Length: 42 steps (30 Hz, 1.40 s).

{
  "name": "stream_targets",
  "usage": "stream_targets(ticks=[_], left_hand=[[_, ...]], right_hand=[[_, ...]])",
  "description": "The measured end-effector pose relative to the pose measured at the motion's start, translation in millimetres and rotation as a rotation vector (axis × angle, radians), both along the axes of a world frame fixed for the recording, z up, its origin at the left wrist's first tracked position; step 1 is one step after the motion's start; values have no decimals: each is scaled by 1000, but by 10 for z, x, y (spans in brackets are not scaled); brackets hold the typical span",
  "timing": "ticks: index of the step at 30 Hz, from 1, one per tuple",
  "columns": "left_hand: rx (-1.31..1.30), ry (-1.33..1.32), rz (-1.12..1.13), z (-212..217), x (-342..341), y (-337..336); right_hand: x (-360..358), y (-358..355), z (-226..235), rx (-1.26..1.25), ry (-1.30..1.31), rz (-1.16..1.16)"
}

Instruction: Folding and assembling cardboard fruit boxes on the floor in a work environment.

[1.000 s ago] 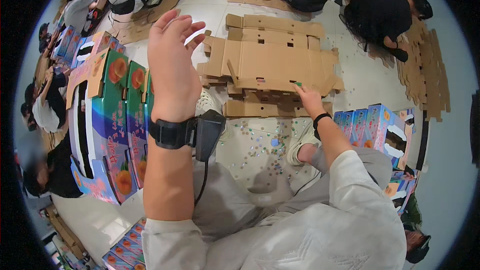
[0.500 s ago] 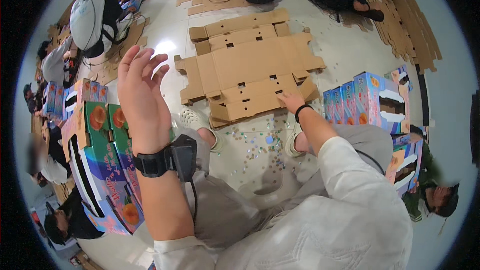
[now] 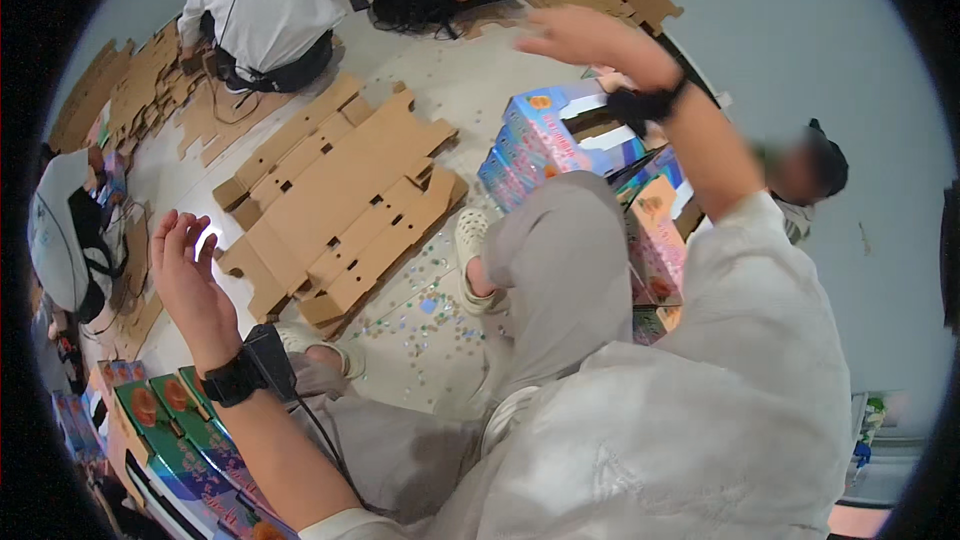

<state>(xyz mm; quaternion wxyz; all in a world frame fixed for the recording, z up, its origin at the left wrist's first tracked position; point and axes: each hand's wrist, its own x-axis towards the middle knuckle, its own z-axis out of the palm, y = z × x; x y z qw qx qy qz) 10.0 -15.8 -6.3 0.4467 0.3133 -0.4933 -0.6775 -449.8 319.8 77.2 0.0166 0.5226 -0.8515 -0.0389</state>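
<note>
A flat brown cardboard box blank [image 3: 345, 185] with slots and small folded flaps lies on the floor in front of me. My left hand [image 3: 192, 280] is raised to its near left, holding nothing, its fingers loosely bent and apart. Over on the right, my right hand [image 3: 595, 40] is lifted above the blue printed carton [image 3: 540, 130], not seen to touch it. Its fingers look stretched out, though slightly blurred, and nothing shows in them. Each wrist wears a black band.
Green printed cartons [image 3: 170, 420] stand by my left arm; an orange-pink carton [image 3: 655, 230] is beside my right knee. Small round scraps [image 3: 430, 340] litter the floor between my shoes. Several people sit around, near cardboard piles [image 3: 130, 90].
My right hand has left the cardboard blank and swung up to the right over the cartons. The view has turned right, so the blank now appears farther left and tilted. My left hand remains raised.
</note>
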Motion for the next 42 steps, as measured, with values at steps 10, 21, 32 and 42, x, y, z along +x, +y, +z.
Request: stream_targets(ticks=[10,21,32,42], left_hand=[[-155,-9,-107,1,-97,236],[-116,-92,-197,-75,-135,519],[466,-56,-1054,363,-229,1221],[454,249,-373,371,33,753]], right_hand=[[1925,3341,-1623,-344,-328,-707],[1952,2909,100,-670,410,-495],[1977,1421,623,-1277,389,376],[2714,83,329,-785,436,1009]])
